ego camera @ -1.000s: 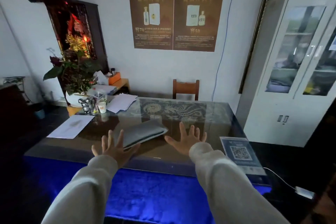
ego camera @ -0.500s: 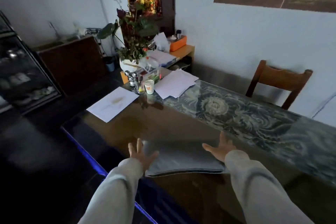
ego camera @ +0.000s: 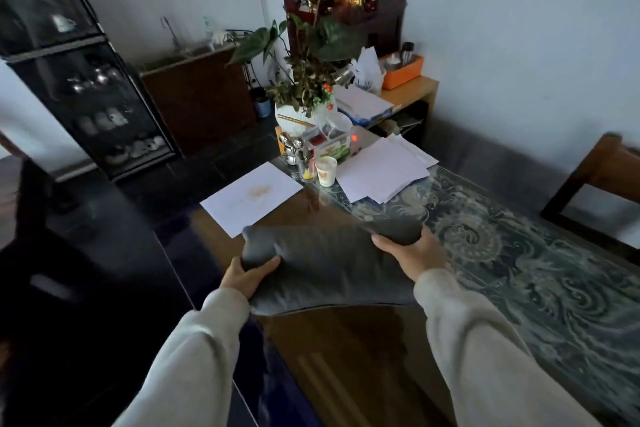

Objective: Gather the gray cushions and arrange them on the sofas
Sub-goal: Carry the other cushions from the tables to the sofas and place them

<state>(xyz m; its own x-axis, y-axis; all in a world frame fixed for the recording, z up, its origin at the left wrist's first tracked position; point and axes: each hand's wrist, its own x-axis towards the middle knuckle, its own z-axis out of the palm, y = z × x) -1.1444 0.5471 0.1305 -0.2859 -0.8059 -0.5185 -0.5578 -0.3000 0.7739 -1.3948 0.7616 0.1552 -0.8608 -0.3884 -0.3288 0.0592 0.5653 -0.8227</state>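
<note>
A flat gray cushion [ego camera: 329, 267] is held just above the near left part of the glass-topped table [ego camera: 519, 270]. My left hand [ego camera: 246, 276] grips its left edge, thumb on top. My right hand [ego camera: 412, 255] grips its right far corner. Both sleeves are light gray. No sofa is in view.
Loose white papers [ego camera: 252, 198] and a paper stack [ego camera: 384, 172] lie on the table beyond the cushion, beside a paper cup [ego camera: 326, 170], a potted plant [ego camera: 308, 80] and small clutter. A wooden chair [ego camera: 595, 191] stands at the right. A dark glass cabinet [ego camera: 79, 73] stands at the left.
My open hands reached the cushion lying on the table, then closed on its two sides; the cushion now bulges up off the glass. The view swung left and closer.
</note>
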